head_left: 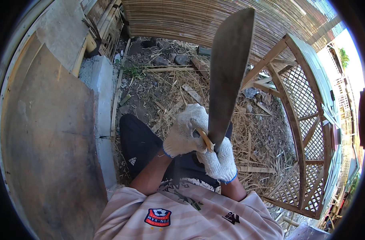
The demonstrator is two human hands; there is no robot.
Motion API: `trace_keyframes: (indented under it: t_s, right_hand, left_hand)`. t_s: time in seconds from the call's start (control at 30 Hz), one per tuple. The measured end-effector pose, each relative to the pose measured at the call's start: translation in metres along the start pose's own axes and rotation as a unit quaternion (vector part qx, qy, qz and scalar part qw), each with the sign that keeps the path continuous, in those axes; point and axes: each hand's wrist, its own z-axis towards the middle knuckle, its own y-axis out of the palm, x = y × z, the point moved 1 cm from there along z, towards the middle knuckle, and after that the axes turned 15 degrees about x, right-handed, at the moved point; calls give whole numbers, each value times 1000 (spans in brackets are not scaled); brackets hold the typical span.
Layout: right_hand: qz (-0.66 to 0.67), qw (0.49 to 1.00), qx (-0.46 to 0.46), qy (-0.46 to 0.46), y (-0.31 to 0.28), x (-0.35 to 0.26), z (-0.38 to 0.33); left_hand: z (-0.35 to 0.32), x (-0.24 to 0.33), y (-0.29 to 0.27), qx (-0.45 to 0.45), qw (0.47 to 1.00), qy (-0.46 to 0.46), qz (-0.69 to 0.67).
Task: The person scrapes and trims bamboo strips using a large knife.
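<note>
My left hand (185, 131) wears a white knitted glove and is closed round a thin yellowish bamboo strip (207, 141). The strip's end pokes out between the fingers toward my right hand. My right hand (219, 162), gloved the same way, grips a machete whose handle is hidden inside the fist. From there the broad dark blade (231, 68) rises upward and away from me, its wide tip high in the view. Both hands are close together in front of my lap, and the strip's end lies right beside the base of the blade.
Straw, shavings and stones cover the ground (150, 96). On my left are a low concrete ledge (103, 84) and a large brown board (50, 132). A wooden lattice frame (310, 108) leans at the right, and a bamboo slat screen (170, 20) closes the far side.
</note>
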Motion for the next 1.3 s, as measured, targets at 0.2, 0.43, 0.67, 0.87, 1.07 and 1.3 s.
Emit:
trace_keyframes:
  t_s: [0.2,0.43,0.67,0.87,1.07,1.3]
  right_hand:
    - [-67,997,13,-20,-2,-1,1]
    - [-102,994,-24,-20,1,-20,-9]
    - [-157,974,-14,-166,3,-41,-17]
    - [-198,970,-38,-134,-4,-63,-18]
    - [-237,956,-28,-170,1,-76,-21]
    - [-239,944,-61,-218,-9,-56,-26]
  left_hand:
    - [19,36,1,-33,984,144,104]
    - [19,58,-1,-14,997,-9,-81]
    - [18,60,-5,83,993,32,-77]
    - [13,51,-3,66,987,-23,-143]
    - [16,38,-2,57,986,-55,-148]
    - [16,42,-7,23,985,-139,-100]
